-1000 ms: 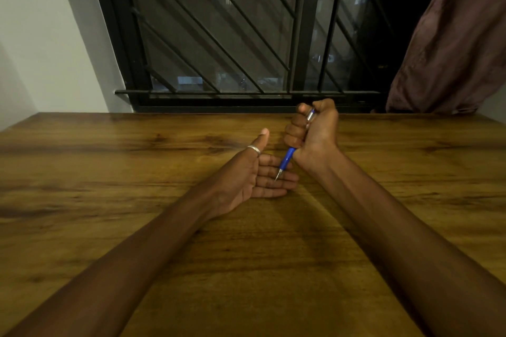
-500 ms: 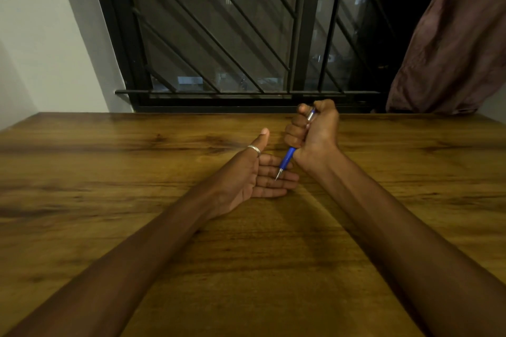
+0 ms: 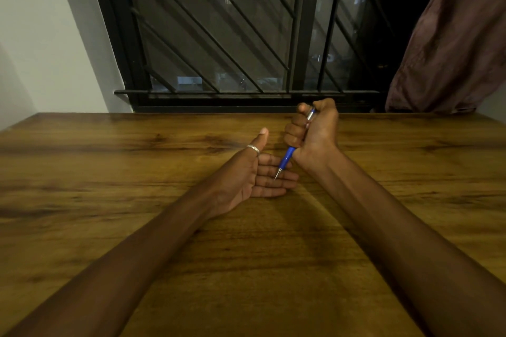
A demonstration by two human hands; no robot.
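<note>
My right hand (image 3: 315, 132) grips a blue pen (image 3: 286, 159) in a fist above the wooden table (image 3: 109, 199), thumb at the pen's silver top end. The pen slants down and to the left, and its metal tip points at the fingers of my left hand (image 3: 252, 172). That left hand lies palm up on the table with straight fingers and a raised thumb bearing a silver ring (image 3: 253, 149). Whether the tip touches the fingers I cannot tell.
Beyond the table's far edge stands a dark window with black metal bars (image 3: 219, 35). A brown curtain (image 3: 451, 43) hangs at the upper right and a white wall (image 3: 41, 35) rises at the left.
</note>
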